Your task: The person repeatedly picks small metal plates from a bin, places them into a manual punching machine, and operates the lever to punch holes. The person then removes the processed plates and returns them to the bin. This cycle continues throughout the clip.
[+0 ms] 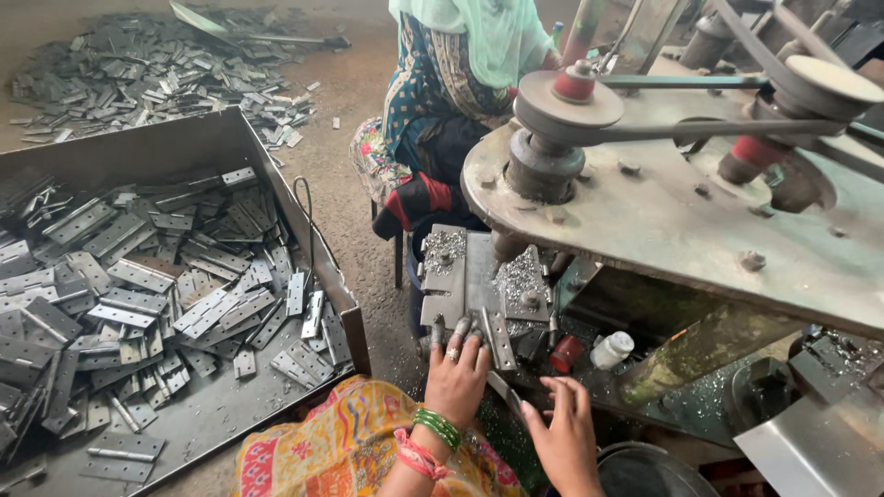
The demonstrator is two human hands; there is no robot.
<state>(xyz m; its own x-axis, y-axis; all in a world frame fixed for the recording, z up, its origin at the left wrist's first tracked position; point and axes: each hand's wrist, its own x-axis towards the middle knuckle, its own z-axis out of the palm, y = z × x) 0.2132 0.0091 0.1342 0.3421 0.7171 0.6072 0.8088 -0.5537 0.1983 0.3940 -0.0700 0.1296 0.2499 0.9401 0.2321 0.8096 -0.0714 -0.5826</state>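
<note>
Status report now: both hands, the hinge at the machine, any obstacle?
Left hand flat on machine fixture. Right hand open, touching hinge. Metal shavings on fixture; co-worker seated beyond.

The person is wearing bright orange flowery cloth, green and pink bangles on the left hand (pixel 456 373), and a ring.
</note>
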